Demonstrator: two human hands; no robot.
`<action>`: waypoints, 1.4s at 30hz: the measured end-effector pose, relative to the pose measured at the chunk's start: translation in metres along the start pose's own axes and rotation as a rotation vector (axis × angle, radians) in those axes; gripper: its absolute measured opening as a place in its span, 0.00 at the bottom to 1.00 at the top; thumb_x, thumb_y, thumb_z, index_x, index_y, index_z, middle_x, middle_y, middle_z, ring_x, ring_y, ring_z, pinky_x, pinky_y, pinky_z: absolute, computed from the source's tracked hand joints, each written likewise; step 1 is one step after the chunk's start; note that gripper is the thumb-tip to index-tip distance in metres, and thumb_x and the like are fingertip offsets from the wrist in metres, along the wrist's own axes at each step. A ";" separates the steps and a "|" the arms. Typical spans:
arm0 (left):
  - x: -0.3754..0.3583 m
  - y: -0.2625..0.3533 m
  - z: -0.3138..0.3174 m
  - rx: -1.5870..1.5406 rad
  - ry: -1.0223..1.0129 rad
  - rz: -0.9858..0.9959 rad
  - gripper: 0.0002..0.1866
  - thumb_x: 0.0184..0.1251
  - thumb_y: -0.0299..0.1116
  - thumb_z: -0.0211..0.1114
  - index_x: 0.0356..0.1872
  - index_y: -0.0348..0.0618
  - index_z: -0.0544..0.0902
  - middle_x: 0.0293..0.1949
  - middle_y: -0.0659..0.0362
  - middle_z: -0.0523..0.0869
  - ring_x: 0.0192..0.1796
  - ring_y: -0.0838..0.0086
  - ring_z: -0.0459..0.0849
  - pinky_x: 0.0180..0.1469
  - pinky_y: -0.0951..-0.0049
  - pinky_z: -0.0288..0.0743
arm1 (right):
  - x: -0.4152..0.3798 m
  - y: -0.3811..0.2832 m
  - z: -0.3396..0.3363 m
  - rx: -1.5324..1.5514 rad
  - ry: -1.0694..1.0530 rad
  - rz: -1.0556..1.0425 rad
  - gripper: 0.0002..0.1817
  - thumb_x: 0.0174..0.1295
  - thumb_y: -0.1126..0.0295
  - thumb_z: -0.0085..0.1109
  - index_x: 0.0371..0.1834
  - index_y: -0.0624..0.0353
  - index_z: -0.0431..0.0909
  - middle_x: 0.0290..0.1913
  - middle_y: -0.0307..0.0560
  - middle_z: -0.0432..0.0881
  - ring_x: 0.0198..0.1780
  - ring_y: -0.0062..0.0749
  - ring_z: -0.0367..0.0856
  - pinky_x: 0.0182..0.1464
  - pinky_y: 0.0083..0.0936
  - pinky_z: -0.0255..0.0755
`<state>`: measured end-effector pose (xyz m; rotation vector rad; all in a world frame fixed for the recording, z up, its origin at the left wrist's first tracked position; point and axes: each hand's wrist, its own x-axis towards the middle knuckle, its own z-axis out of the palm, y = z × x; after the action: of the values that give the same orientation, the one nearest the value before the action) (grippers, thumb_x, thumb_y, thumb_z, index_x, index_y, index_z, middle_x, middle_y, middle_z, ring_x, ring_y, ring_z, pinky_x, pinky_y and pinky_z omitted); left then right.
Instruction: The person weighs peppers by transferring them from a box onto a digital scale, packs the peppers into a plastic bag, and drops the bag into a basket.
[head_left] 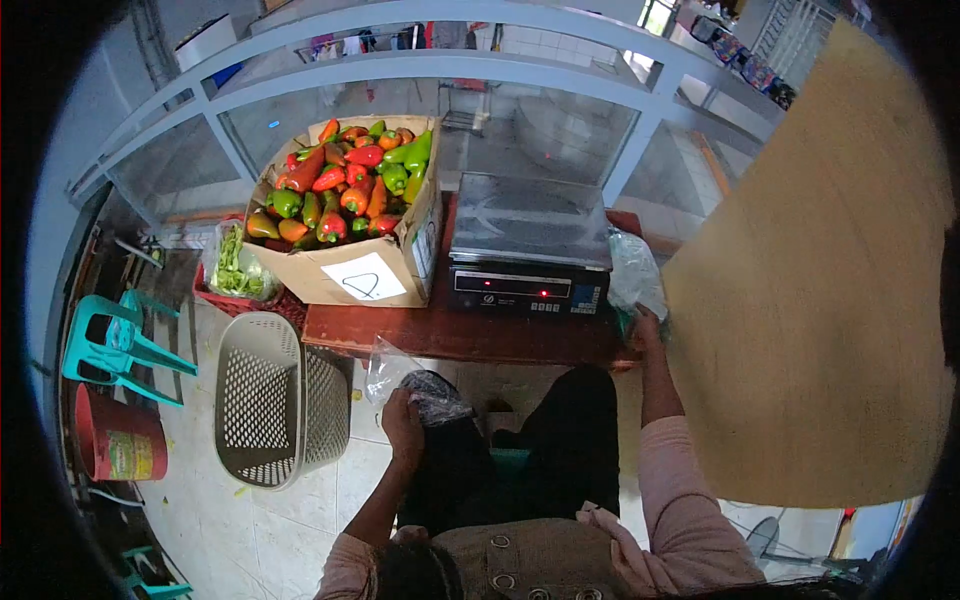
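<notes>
My left hand is closed on a clear plastic bag above my left knee. At the right end of the red wooden bench, my right hand has its fingers at the lower edge of a pile of clear plastic bags; their exact grip is too small to tell. Between the hands and farther back, a black digital scale with a bare metal top stands on the bench. Left of the scale is a cardboard box, full of red, orange and green peppers.
A beige perforated basket stands on the floor at left. Behind it, a red crate holds bagged green vegetables. Green stools and a red bucket are at far left. A large brown board rises at right.
</notes>
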<state>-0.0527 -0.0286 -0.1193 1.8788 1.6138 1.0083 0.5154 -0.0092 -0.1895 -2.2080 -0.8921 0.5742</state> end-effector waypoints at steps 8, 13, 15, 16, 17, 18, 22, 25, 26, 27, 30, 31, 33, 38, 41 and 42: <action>0.005 0.008 -0.008 0.046 -0.069 -0.049 0.11 0.56 0.21 0.56 0.41 0.38 0.78 0.41 0.47 0.80 0.47 0.48 0.78 0.49 0.53 0.70 | -0.007 -0.031 -0.012 0.323 -0.097 0.213 0.26 0.63 0.70 0.54 0.65 0.65 0.65 0.49 0.54 0.79 0.42 0.41 0.81 0.43 0.31 0.77; 0.003 0.011 -0.011 -0.005 -0.027 0.018 0.10 0.55 0.21 0.57 0.39 0.40 0.78 0.40 0.47 0.80 0.45 0.49 0.78 0.46 0.52 0.69 | -0.033 -0.172 -0.017 1.615 -0.354 0.420 0.11 0.63 0.70 0.57 0.46 0.62 0.75 0.33 0.50 0.79 0.34 0.39 0.80 0.40 0.39 0.80; 0.006 0.012 -0.009 0.013 -0.026 -0.009 0.10 0.55 0.21 0.57 0.39 0.40 0.78 0.40 0.47 0.80 0.44 0.49 0.78 0.46 0.53 0.70 | -0.047 -0.270 -0.001 1.364 -0.416 0.235 0.10 0.61 0.68 0.61 0.42 0.60 0.76 0.30 0.46 0.77 0.31 0.37 0.79 0.39 0.40 0.80; 0.004 0.005 -0.004 0.042 -0.024 -0.025 0.11 0.55 0.21 0.57 0.40 0.40 0.78 0.40 0.47 0.80 0.44 0.49 0.78 0.45 0.53 0.70 | -0.058 -0.321 0.011 1.222 -0.392 0.132 0.11 0.60 0.68 0.62 0.42 0.60 0.76 0.29 0.44 0.76 0.30 0.37 0.79 0.38 0.40 0.80; 0.001 0.001 -0.001 0.071 -0.024 -0.043 0.11 0.55 0.21 0.57 0.40 0.41 0.78 0.39 0.47 0.80 0.43 0.49 0.78 0.45 0.53 0.70 | -0.060 -0.365 0.021 1.149 -0.520 -0.003 0.12 0.59 0.67 0.64 0.42 0.59 0.76 0.29 0.43 0.76 0.29 0.36 0.78 0.36 0.40 0.80; 0.001 0.000 -0.003 0.038 -0.021 -0.041 0.12 0.55 0.22 0.57 0.41 0.41 0.78 0.40 0.47 0.80 0.44 0.49 0.78 0.45 0.53 0.70 | -0.062 -0.408 0.031 1.072 -0.643 -0.135 0.13 0.57 0.67 0.66 0.42 0.59 0.77 0.28 0.42 0.75 0.28 0.35 0.78 0.34 0.41 0.80; -0.001 -0.001 -0.008 -0.034 -0.010 -0.027 0.13 0.55 0.22 0.58 0.42 0.43 0.78 0.41 0.48 0.80 0.44 0.49 0.77 0.46 0.53 0.69 | -0.038 -0.538 0.116 0.018 -0.298 -0.988 0.12 0.58 0.65 0.63 0.40 0.61 0.80 0.34 0.43 0.80 0.30 0.28 0.80 0.34 0.30 0.78; 0.001 0.007 -0.013 -0.031 -0.011 -0.058 0.12 0.55 0.22 0.58 0.41 0.43 0.79 0.40 0.49 0.80 0.45 0.49 0.77 0.47 0.53 0.69 | -0.020 -0.584 0.181 -0.083 -0.331 -1.258 0.13 0.54 0.68 0.62 0.42 0.58 0.81 0.39 0.50 0.83 0.36 0.38 0.83 0.41 0.36 0.78; 0.001 0.008 -0.016 -0.025 -0.016 -0.075 0.11 0.55 0.23 0.58 0.41 0.44 0.79 0.40 0.49 0.80 0.45 0.49 0.77 0.47 0.53 0.69 | -0.031 -0.593 0.193 -0.184 -0.187 -1.335 0.14 0.53 0.69 0.61 0.44 0.57 0.81 0.40 0.52 0.83 0.37 0.41 0.83 0.43 0.37 0.77; 0.002 0.004 -0.016 -0.080 -0.027 -0.051 0.11 0.56 0.24 0.58 0.41 0.45 0.79 0.40 0.50 0.81 0.45 0.50 0.78 0.48 0.54 0.69 | -0.036 -0.599 0.205 -0.283 -0.042 -1.404 0.15 0.52 0.71 0.61 0.45 0.56 0.81 0.41 0.53 0.83 0.39 0.44 0.83 0.46 0.39 0.77; 0.001 0.000 -0.015 -0.084 -0.032 -0.089 0.10 0.56 0.24 0.58 0.40 0.46 0.79 0.39 0.51 0.80 0.44 0.50 0.78 0.48 0.54 0.69 | -0.049 -0.605 0.234 -0.576 -0.071 -1.269 0.19 0.50 0.72 0.59 0.49 0.52 0.80 0.42 0.57 0.82 0.45 0.51 0.81 0.51 0.41 0.75; 0.001 -0.003 -0.018 -0.099 -0.062 -0.090 0.10 0.57 0.24 0.57 0.39 0.46 0.79 0.39 0.51 0.80 0.44 0.51 0.78 0.48 0.55 0.70 | -0.042 -0.597 0.248 -0.636 -0.070 -1.258 0.22 0.50 0.73 0.59 0.52 0.51 0.79 0.43 0.56 0.82 0.47 0.50 0.81 0.52 0.40 0.75; 0.000 -0.005 -0.020 -0.113 -0.061 -0.092 0.09 0.56 0.23 0.58 0.39 0.45 0.79 0.38 0.51 0.80 0.44 0.51 0.78 0.48 0.55 0.70 | -0.031 -0.585 0.262 -0.588 0.012 -1.296 0.22 0.49 0.72 0.62 0.52 0.53 0.79 0.44 0.56 0.82 0.48 0.49 0.80 0.52 0.40 0.74; 0.000 -0.002 -0.011 -0.073 -0.018 -0.027 0.11 0.54 0.23 0.59 0.40 0.44 0.78 0.38 0.51 0.80 0.43 0.52 0.78 0.46 0.56 0.70 | -0.025 -0.581 0.251 -0.519 -0.090 -1.267 0.25 0.44 0.71 0.69 0.50 0.58 0.78 0.43 0.55 0.82 0.49 0.48 0.80 0.52 0.42 0.74; 0.005 0.013 -0.021 -0.043 -0.070 -0.051 0.12 0.53 0.22 0.59 0.41 0.44 0.78 0.38 0.51 0.79 0.43 0.52 0.78 0.45 0.56 0.69 | -0.039 -0.585 0.259 -0.607 0.020 -1.235 0.23 0.43 0.68 0.71 0.45 0.59 0.78 0.37 0.53 0.81 0.47 0.49 0.80 0.50 0.42 0.74; 0.005 0.014 -0.022 -0.039 -0.085 -0.068 0.13 0.53 0.22 0.58 0.41 0.44 0.78 0.38 0.51 0.79 0.42 0.53 0.77 0.44 0.56 0.69 | -0.035 -0.586 0.258 -0.566 -0.055 -1.285 0.22 0.43 0.68 0.71 0.45 0.59 0.78 0.37 0.53 0.81 0.46 0.49 0.80 0.50 0.42 0.74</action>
<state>-0.0611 -0.0286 -0.0941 1.8035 1.5871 0.9126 0.0824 0.3888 0.0675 -1.5073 -2.3677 -0.2852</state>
